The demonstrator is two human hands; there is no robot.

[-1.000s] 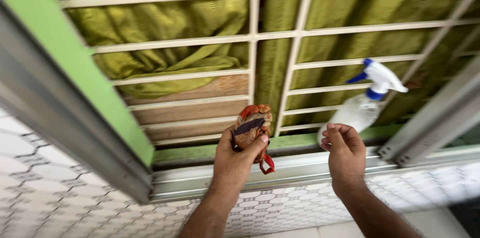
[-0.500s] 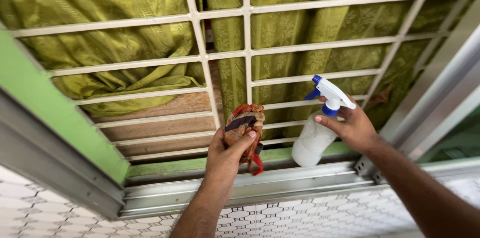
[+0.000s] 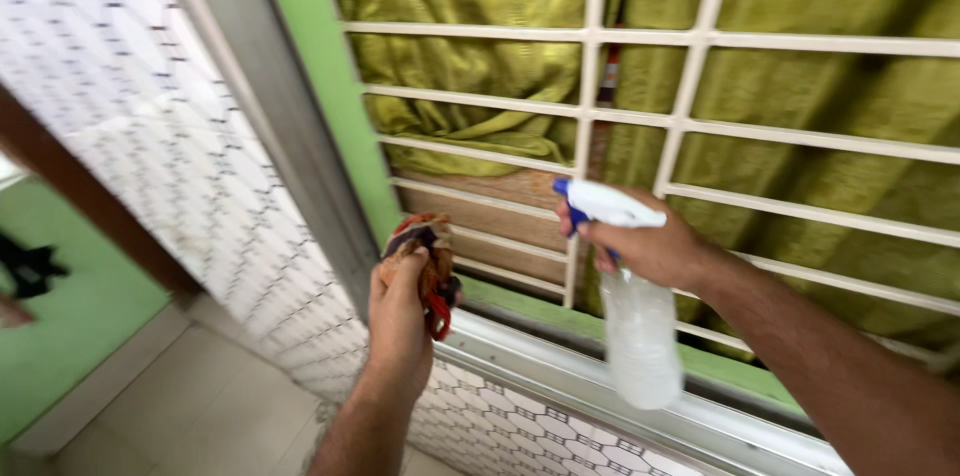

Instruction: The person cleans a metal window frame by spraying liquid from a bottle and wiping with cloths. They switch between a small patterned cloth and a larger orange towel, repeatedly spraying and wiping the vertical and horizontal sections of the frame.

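A window grille [image 3: 690, 126] of thin cream-painted metal bars is seen close up, and everything else is placed against it. In front of its lower middle bars, a spray bottle [image 3: 638, 331] is held by the right hand [image 3: 655, 248]: the fingers are wrapped around the neck, just under the white trigger head with its blue nozzle. The bottle's body is translucent, cloudy plastic, rounded and tapering upward, and it hangs clear of the sill [image 3: 600, 376]. Whether a finger rests on the trigger cannot be told.

To the left of the grille's lower corner, a rag [image 3: 425, 261] is gripped in the left hand [image 3: 398, 311], which is closed around it. The rag is bunched, soft cloth in red, orange and brown, with a red end dangling beside the thumb. It sits just beside the frame and near the bottle, not touching it.

Behind the grille, a curtain [image 3: 470, 66] of olive-green patterned fabric is seen, glossy and crumpled into folds on the left, hanging straighter on the right. A brownish flat surface shows below the folds.

Left of the grille, a green painted strip [image 3: 330, 96] and a grey metal frame [image 3: 260, 106] run diagonally. Beyond these, a wall [image 3: 150, 96] of white tiles with a fine hexagon pattern is seen, somewhat blurred. Below the grille, the sill is formed of ridged grey metal tracks, with more patterned tile beneath.
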